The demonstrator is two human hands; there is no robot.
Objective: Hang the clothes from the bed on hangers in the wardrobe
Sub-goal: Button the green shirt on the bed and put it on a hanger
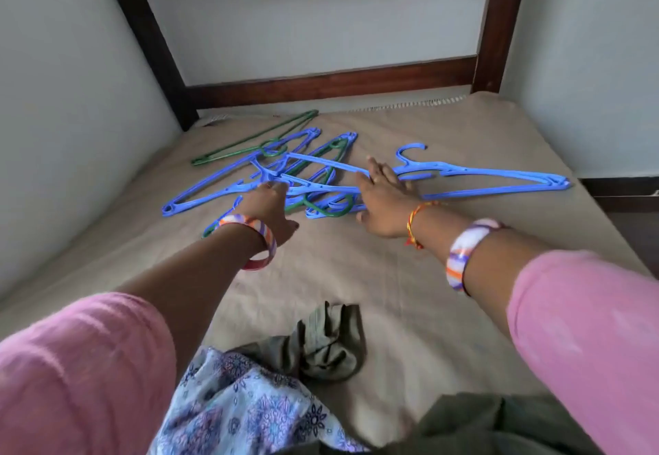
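— What do the hangers look like, and where are they?

— They are thin plastic hangers, most of them blue, a few green, lying flat in a tangled pile on the beige bed sheet. My left hand rests on the middle of the pile, fingers forward on the blue bars; if they curl around one, I cannot tell. My right hand lies with straight, spread fingers on the near end of one long blue plastic hanger, pressing it, not closed around it.

— Which way does this long one point?

— Its long axis goes from my right hand out to the right, almost across the bed. Its hook stands just beyond my right fingertips and opens toward the dark wooden headboard. The hangers under my left hand run slanted, from near-left to far-right. One green hanger lies alone beyond my left hand, also slanted this way.

— And the clothes?

— They are behind both hands, close to my body: a crumpled olive-grey garment, a light floral printed cloth under my left arm, and a dark green cloth under my right arm.
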